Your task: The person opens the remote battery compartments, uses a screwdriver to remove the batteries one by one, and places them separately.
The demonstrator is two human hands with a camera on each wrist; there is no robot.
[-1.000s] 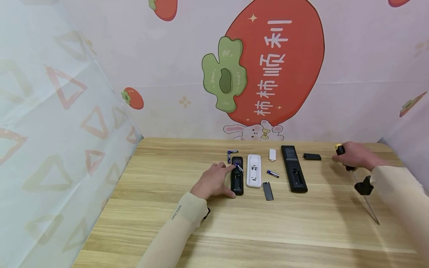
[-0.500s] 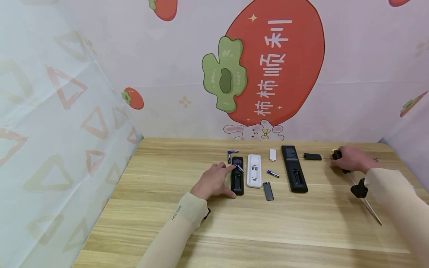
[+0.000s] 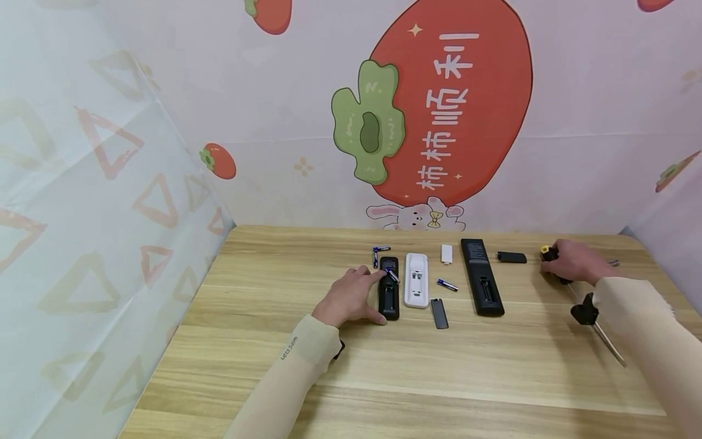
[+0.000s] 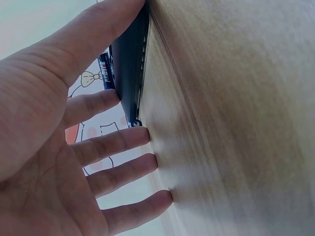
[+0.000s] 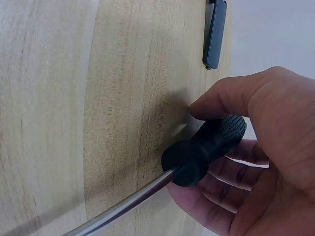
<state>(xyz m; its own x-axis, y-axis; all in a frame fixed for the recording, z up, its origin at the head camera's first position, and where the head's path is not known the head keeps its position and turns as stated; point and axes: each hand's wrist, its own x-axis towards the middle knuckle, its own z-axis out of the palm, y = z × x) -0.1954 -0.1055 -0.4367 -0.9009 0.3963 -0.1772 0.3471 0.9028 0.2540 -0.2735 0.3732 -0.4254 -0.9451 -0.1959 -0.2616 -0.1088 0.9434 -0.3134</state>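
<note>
My left hand (image 3: 351, 294) lies beside the black remote control (image 3: 389, 308), its back open. In the left wrist view the fingers are extended, with the index fingertip and thumb against the remote. A blue battery (image 3: 392, 275) lies on that remote. At the right, my right hand (image 3: 578, 261) holds a screwdriver (image 5: 216, 142) by its black handle, the yellow end pointing left. Its metal shaft stretches toward the table's front right. The fingers lie under the handle in the right wrist view, the thumb on its other side.
A white remote (image 3: 416, 286) and a longer black remote (image 3: 482, 283) lie open-backed. Around them are a white cover (image 3: 446, 254), two dark covers (image 3: 439, 313) (image 3: 512, 257) and loose batteries (image 3: 447, 285). A grey tip (image 3: 613, 263) shows behind my right hand.
My right hand has shifted a little left and down with the screwdriver. The left hand and the remotes stay where they were.
</note>
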